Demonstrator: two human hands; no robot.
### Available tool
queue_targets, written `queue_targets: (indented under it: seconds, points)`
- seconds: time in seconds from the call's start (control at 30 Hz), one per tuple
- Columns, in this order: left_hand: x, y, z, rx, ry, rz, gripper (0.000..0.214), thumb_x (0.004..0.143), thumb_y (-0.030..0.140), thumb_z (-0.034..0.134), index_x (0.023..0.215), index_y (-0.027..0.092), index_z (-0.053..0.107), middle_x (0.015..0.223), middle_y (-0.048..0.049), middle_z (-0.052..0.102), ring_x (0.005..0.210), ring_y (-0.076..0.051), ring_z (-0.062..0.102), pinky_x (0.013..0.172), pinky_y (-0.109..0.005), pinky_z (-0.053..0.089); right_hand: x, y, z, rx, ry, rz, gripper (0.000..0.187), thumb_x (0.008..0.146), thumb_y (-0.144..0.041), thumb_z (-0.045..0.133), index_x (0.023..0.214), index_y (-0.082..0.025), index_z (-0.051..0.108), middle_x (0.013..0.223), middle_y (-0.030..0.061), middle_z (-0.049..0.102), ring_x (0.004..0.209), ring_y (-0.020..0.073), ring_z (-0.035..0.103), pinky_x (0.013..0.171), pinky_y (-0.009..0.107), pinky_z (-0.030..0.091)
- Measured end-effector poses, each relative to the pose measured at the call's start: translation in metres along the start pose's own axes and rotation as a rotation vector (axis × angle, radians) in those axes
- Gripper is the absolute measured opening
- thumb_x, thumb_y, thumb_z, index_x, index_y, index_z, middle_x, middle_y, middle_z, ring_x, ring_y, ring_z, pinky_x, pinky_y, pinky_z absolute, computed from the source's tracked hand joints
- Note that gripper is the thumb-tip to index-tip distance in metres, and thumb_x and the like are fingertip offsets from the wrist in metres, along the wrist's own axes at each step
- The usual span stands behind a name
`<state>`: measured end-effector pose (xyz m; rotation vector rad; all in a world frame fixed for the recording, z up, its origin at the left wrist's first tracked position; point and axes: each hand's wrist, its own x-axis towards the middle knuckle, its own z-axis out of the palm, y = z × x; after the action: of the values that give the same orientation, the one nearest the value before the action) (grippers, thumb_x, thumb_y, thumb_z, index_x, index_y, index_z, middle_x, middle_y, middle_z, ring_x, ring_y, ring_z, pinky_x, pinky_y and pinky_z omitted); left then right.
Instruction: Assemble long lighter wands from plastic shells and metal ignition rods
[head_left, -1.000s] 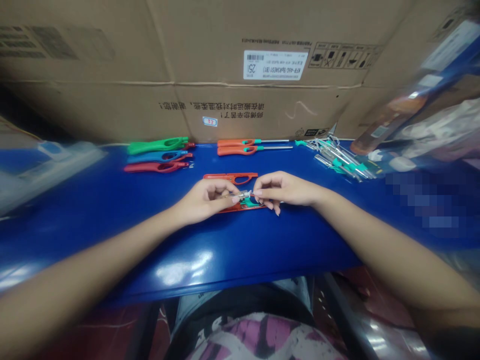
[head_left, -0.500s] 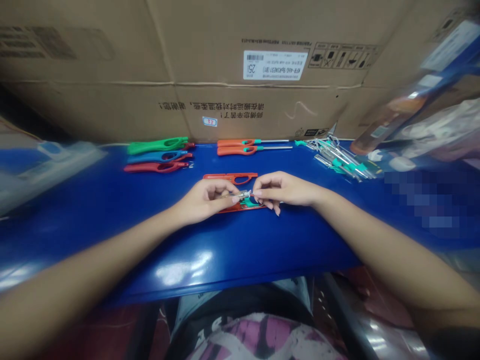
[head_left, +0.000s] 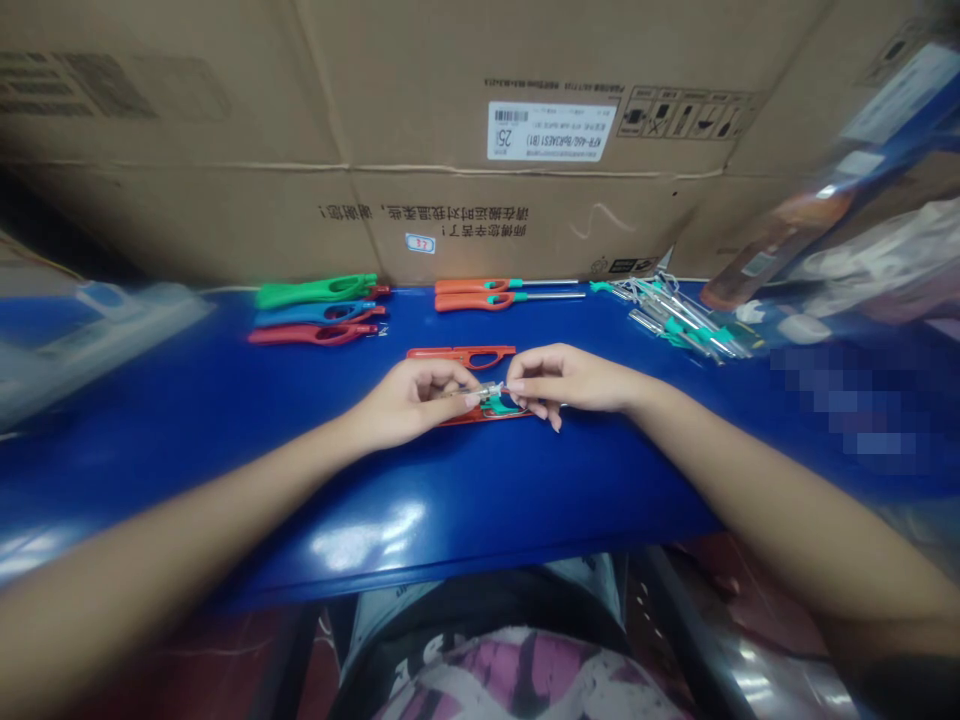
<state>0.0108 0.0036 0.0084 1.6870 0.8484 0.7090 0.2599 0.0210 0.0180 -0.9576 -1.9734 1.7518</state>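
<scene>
- The left hand (head_left: 420, 405) is closing its thumb and fingers on a small clear part (head_left: 486, 391); only the end beyond the fingertips is showing.
- The right hand (head_left: 559, 385) is bringing thumb and index finger together just beside this end, at something reddish. It is too small, so I cannot tell whether they are pinching it.
- The two hands are staying close but apart, with the clear part bridging between them, above the near shell (head_left: 491, 419).
- Probably the left hand is steadying the part so that the right fingers are having free access to its end.
- The clear part is pointing its showing end to the right; its long axis is running left to right, nearly along the shell.
- The near shell is lying on the table (head_left: 487, 480), partly covered by the hands, with a green piece (head_left: 496, 407) showing at it.
- The far shell (head_left: 442, 353) is lying just behind, its loop toward the right, perhaps for easy reach.
- Farther back, two lighters (head_left: 465, 301) are pointing their metal rods right, between coloured shells (head_left: 315, 290) and tubes (head_left: 694, 322), seemingly sorted by kind.
</scene>
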Motion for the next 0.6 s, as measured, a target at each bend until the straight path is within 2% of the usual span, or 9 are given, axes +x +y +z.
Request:
queue_targets:
  seconds: [0.23, 0.43, 0.6]
  points:
    - [-0.0008, 0.0007, -0.0003, -0.015, -0.006, -0.017, 0.019, 0.082, 0.029, 0.076, 0.087, 0.011, 0.072, 0.056, 0.0048, 0.055, 0.046, -0.004, 0.041, 0.041, -0.015, 0.027, -0.0006, -0.0013, -0.0002, -0.008, -0.010, 0.014, 0.033, 0.091, -0.047, 0.069, 0.085, -0.016, 0.062, 0.061, -0.0055, 0.058, 0.051, 0.0069, 0.057, 0.047, 0.019, 0.055]
    - [-0.0003, 0.0006, -0.0004, -0.031, -0.009, -0.023, 0.018, 0.082, 0.027, 0.076, 0.088, 0.010, 0.072, 0.059, 0.0036, 0.058, 0.047, -0.005, 0.044, 0.042, -0.015, 0.030, -0.0004, -0.0014, 0.0004, -0.009, 0.002, 0.016, 0.032, 0.092, -0.046, 0.069, 0.087, -0.016, 0.062, 0.061, -0.0056, 0.058, 0.050, 0.0073, 0.057, 0.046, 0.019, 0.056]
    - [-0.0010, 0.0009, -0.0003, -0.019, -0.010, -0.029, 0.017, 0.084, 0.026, 0.074, 0.089, 0.010, 0.072, 0.055, 0.0054, 0.054, 0.045, -0.004, 0.039, 0.040, -0.015, 0.024, 0.0000, -0.0003, 0.0001, 0.002, 0.001, 0.015, 0.033, 0.092, -0.048, 0.069, 0.086, -0.016, 0.061, 0.060, -0.0056, 0.058, 0.050, 0.0070, 0.057, 0.046, 0.019, 0.056]
